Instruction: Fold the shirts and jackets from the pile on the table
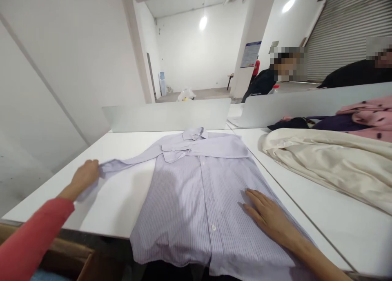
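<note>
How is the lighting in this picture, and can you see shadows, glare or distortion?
Head view: the hanging lamp glares as a washed-out white spot; head view: soft shadow falls on the white table near the left hand; head view: the pillar leans outward, probably wide-lens distortion.

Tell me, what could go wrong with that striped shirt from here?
The left hand grips the outstretched sleeve, so a hard tug might skew the dress shirt, even with the right hand spread at its front.
The folded sleeve lies loosely across the chest and could shift or crease.
The hem hangs past the edge of the table, so it might snag or drag the shirt down.
</note>
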`<act>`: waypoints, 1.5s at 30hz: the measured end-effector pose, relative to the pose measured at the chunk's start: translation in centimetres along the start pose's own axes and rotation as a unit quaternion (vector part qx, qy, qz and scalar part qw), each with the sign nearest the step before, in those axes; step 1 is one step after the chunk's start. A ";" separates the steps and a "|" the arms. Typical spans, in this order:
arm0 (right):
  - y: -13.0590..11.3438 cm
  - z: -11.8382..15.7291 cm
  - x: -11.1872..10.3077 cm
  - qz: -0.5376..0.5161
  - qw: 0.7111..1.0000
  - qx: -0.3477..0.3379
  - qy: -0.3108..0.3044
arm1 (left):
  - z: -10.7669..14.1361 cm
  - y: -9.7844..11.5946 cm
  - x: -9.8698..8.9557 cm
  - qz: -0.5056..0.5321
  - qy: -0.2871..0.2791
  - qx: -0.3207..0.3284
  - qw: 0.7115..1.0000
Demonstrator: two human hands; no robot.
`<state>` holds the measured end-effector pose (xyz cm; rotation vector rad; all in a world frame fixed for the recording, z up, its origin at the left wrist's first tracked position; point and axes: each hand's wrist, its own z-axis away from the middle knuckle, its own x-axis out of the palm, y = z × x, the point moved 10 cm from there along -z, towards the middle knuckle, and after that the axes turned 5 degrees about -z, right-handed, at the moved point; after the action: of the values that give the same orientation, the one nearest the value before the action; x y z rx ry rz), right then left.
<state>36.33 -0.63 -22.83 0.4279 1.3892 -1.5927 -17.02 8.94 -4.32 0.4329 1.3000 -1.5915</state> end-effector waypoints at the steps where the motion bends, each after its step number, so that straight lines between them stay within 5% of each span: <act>1: -0.1 0.1 0.0 0.001 1.000 0.002 0.001 | -1.2 -0.2 -2.1 -0.018 0.038 -0.005 0.999; 4: -0.2 0.3 0.0 0.001 1.000 0.013 0.005 | -4.1 0.9 -8.3 -0.055 0.155 0.000 0.986; 7: -0.5 0.3 -0.1 -0.005 1.000 0.016 -0.002 | -7.1 5.1 -14.0 -0.064 0.239 0.036 0.968; 10: -0.9 0.3 -0.2 -0.006 1.000 0.013 -0.014 | -9.7 13.1 -19.0 -0.036 0.313 0.110 0.943; 12: -1.1 0.3 -0.3 -0.002 1.000 0.013 -0.020 | -10.0 20.7 -21.3 0.022 0.356 0.213 0.910; 14: -1.3 0.3 -0.5 0.003 1.000 0.013 -0.024 | -10.0 28.4 -21.2 0.033 0.349 0.288 0.891; 16: -1.5 0.4 -0.8 0.006 1.000 0.011 -0.023 | -9.1 35.5 -19.1 0.027 0.315 0.383 0.868; 19: -1.8 0.5 -1.2 0.004 1.000 0.004 -0.020 | -8.3 40.7 -14.2 0.042 0.252 0.433 0.864; 21: -2.1 0.5 -1.4 -0.002 1.000 -0.003 -0.019 | -9.5 39.6 -11.0 0.071 0.227 0.366 0.900; 24: -2.2 0.6 -1.3 -0.011 1.000 0.002 -0.022 | -11.3 34.8 -6.4 0.093 0.205 0.264 0.938; 28: -1.6 0.7 -1.1 -0.032 0.996 0.020 -0.076 | -12.2 29.1 -0.9 0.106 0.167 0.212 0.957; 31: -1.3 -0.2 -2.0 -0.075 0.987 0.007 -0.145 | -12.2 26.8 2.0 0.129 0.156 0.188 0.961; 37: 2.3 -8.9 -6.5 -0.031 0.992 0.054 -0.111 | -12.8 26.0 4.5 0.188 0.143 0.158 0.959; 45: 9.1 -21.8 -1.4 0.042 0.980 0.163 -0.108 | -13.5 27.1 7.4 0.213 0.077 0.197 0.954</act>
<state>37.62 20.49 -33.41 0.4831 0.9384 -1.7453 -1.37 19.37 -29.19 1.0319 0.9108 -1.4598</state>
